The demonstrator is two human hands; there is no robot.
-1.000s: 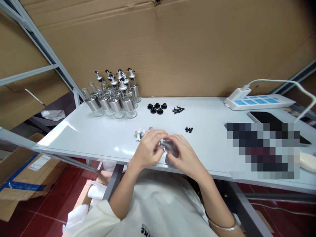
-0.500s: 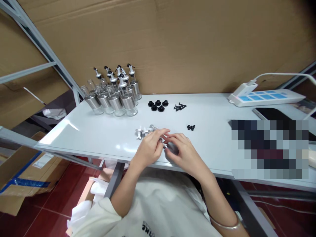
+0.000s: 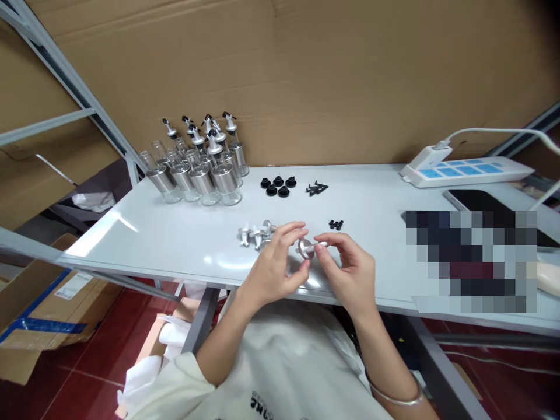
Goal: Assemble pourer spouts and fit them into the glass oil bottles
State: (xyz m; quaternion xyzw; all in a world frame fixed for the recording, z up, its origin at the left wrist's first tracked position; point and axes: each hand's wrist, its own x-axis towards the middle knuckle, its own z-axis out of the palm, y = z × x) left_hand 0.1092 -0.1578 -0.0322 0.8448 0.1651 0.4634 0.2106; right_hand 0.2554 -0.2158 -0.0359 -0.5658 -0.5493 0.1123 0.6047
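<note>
Right hand pinches the silver spout; left hand spreads around its disc. Likely light, stiff, slick; its stem suits gripping.

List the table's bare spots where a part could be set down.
Bare table in front of the bottles, left of the loose spouts; also between the black pins and power strip. Crowded: among the bottles, around the left hand and right hand.
</note>
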